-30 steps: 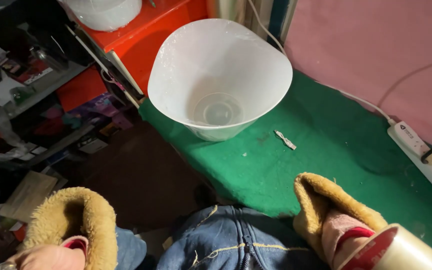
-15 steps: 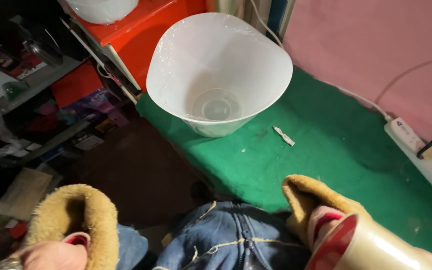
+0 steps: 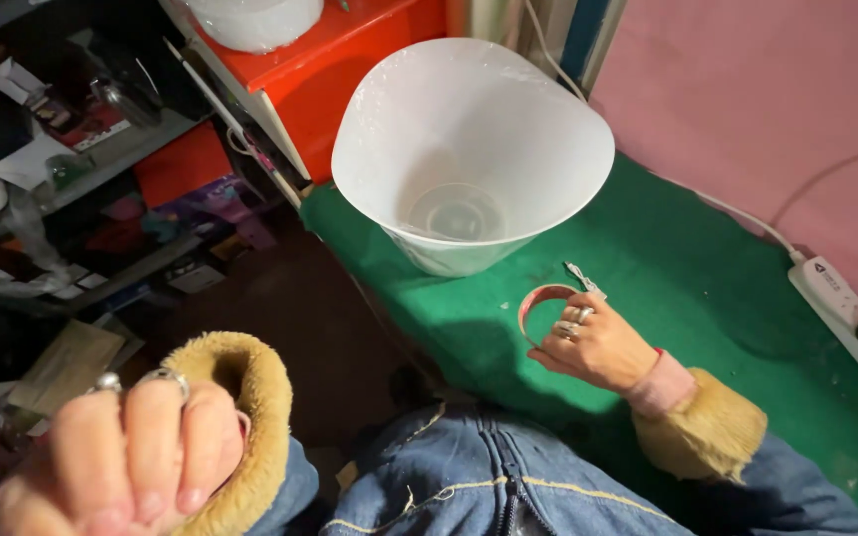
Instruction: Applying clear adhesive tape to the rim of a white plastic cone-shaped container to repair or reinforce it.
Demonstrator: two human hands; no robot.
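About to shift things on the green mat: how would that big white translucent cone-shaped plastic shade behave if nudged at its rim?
The white translucent cone-shaped plastic shade stands on its narrow end with the wide mouth up, so a rim push would probably tip it. Its thin, see-through wall suggests it is light and may flex. It would likely slide little on the green felt-like mat.

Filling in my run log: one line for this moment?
right hand: holds pink tape roll | left hand: closed, empty | white translucent plastic cone shade: on green mat
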